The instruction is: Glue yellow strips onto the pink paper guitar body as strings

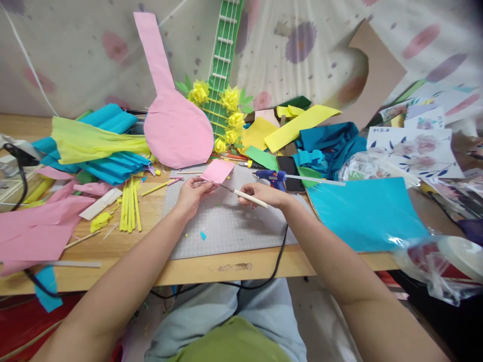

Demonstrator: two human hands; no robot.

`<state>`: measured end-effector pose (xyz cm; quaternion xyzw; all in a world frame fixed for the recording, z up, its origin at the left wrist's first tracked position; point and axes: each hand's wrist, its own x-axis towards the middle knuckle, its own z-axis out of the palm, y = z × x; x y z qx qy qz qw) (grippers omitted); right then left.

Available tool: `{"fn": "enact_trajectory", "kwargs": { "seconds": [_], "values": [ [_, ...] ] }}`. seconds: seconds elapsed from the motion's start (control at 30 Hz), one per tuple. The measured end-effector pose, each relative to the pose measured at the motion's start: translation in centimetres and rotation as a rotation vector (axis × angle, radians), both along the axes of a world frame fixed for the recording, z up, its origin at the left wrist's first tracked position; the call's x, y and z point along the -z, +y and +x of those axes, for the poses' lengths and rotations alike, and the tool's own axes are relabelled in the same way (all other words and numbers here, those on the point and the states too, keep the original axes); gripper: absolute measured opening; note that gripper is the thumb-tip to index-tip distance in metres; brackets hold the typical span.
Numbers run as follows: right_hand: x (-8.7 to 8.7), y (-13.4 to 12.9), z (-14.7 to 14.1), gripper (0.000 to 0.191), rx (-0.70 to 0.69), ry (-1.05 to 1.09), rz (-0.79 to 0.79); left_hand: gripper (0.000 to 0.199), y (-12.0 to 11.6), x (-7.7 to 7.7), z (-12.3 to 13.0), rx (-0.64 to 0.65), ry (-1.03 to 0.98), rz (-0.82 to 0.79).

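Note:
My left hand (pixel 194 194) pinches the near-left edge of a small pink paper square (pixel 218 172), held over the grey cutting mat (pixel 234 226). My right hand (pixel 258 194) is closed around a white-handled tool (pixel 251 198), which looks like scissors. The tool's dark metal end points left and reaches the lower edge of the pink square. Just beyond my right hand lies a blue glue gun (pixel 272 177) with a clear glue stick in its back. Small blue and yellow scraps lie on the mat.
A pink guitar-shaped piece (pixel 179 128) and a green neck with strings (pixel 223 55) and yellow flowers stand behind. Left are yellow sticks (pixel 130 205) and crepe paper (pixel 98 141). Right are a blue sheet (pixel 370 213) and a phone (pixel 290 168). A black cable (pixel 279 256) crosses the table's front edge.

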<state>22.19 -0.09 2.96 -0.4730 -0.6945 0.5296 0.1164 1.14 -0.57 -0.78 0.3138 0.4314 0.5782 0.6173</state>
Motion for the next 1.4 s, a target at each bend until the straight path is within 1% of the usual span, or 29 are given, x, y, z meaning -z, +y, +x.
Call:
{"fn": "enact_trajectory", "kwargs": {
  "seconds": [0.13,0.37,0.6,0.73,1.1,1.4],
  "values": [
    [0.2,0.06,-0.09,0.041,-0.011,-0.003,0.005,0.03,0.02,-0.05,-0.07,-0.007,-0.003,-0.008],
    [0.17,-0.03,-0.03,0.041,-0.025,0.026,-0.017,0.034,0.05,0.06,-0.12,0.009,0.034,0.002],
    [0.72,0.12,0.12,0.039,0.004,0.016,-0.003,0.031,-0.01,-0.08,0.0,-0.006,0.049,-0.001],
    [0.92,0.2,0.12,0.04,0.006,0.016,0.001,0.034,0.08,0.0,-0.09,-0.004,0.054,-0.012],
    [0.85,0.24,0.05,0.04,0.005,-0.021,0.022,0.037,0.08,-0.07,-0.16,0.0,0.048,-0.003],
    [1.03,0.31,-0.04,0.041,0.019,-0.099,0.111,0.034,0.03,-0.1,-0.11,0.018,0.059,-0.003]
  ]
}}
